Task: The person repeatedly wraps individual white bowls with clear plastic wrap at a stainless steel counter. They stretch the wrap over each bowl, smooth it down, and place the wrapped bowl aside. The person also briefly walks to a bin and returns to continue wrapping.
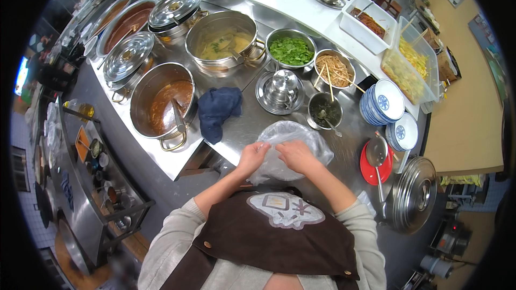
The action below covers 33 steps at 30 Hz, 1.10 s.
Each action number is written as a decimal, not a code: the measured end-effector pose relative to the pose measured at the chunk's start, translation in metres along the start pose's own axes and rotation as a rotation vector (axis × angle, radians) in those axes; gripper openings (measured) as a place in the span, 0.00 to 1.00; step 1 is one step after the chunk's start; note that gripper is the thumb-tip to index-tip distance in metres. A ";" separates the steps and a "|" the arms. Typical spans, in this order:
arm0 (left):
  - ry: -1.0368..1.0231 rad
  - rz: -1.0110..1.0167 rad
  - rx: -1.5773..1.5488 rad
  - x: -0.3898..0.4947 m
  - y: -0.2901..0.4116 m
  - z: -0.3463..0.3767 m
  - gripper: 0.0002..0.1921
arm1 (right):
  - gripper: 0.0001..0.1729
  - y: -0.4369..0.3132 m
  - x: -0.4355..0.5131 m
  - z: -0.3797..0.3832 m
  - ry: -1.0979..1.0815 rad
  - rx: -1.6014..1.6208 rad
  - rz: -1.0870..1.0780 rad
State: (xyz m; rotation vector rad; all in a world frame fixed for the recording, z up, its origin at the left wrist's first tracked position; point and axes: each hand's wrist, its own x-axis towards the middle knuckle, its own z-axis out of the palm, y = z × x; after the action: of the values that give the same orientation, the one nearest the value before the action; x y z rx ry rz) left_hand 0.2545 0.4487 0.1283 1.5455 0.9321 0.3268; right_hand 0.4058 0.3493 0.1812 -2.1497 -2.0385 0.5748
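Note:
My left hand pinches the edge of a clear plastic bag at the counter's near side. On the same edge, slightly to the right, my right hand grips the film between bent fingers. A pale round shape lies under or within the crumpled film; what it is cannot be made out. Left of the bag lies a bunched dark blue cloth. Just beyond it stand a small lidded steel pot on steel plates and a steel cup of dark green relish with a spoon.
Left are a pot of reddish-brown soup and a pot of yellowish soup. Chopped greens and shredded food fill steel bowls. To the right stand stacked blue-and-white bowls, a ladle on a red plate and large steel lids.

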 end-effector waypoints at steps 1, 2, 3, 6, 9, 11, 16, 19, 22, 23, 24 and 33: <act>0.037 -0.015 -0.017 0.003 -0.001 -0.003 0.16 | 0.10 0.005 0.002 0.011 -0.129 -0.061 0.099; 0.060 -0.077 -0.047 0.007 -0.001 -0.007 0.16 | 0.10 0.010 0.004 0.019 -0.204 -0.126 0.163; 0.059 -0.059 -0.065 0.010 -0.001 -0.014 0.16 | 0.10 0.015 0.003 0.024 -0.314 -0.215 0.242; 0.044 -0.092 -0.085 0.015 0.003 -0.026 0.18 | 0.12 0.015 0.000 0.027 -0.368 -0.421 0.297; 0.012 -0.088 -0.103 0.015 0.008 -0.021 0.19 | 0.15 0.007 0.003 0.021 -0.197 -0.337 0.180; -0.003 -0.049 -0.002 0.018 0.012 -0.019 0.19 | 0.18 0.003 0.009 0.020 -0.149 -0.279 0.134; -0.083 -0.241 0.001 0.024 0.046 -0.047 0.15 | 0.32 0.012 0.015 0.045 -0.166 -0.216 0.187; 0.138 0.212 0.559 0.006 0.085 -0.067 0.15 | 0.36 0.019 0.014 0.064 -0.092 -0.223 0.183; 0.207 0.689 0.611 -0.021 0.117 -0.058 0.20 | 0.33 0.026 0.014 0.070 -0.088 -0.212 0.167; 0.036 0.685 0.570 -0.030 0.120 -0.047 0.19 | 0.30 0.026 0.012 0.068 -0.103 -0.192 0.150; -0.137 0.625 0.636 -0.036 0.120 -0.032 0.17 | 0.27 0.026 0.012 0.065 -0.145 -0.186 0.142; -0.123 0.527 1.042 0.031 0.044 0.009 0.10 | 0.17 0.023 -0.019 0.000 0.140 -0.221 0.343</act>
State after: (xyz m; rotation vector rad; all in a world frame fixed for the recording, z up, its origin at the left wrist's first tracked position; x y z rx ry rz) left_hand 0.2964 0.4675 0.1575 2.7465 0.5802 0.0903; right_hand 0.4270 0.3286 0.1764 -2.6105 -1.7445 0.2291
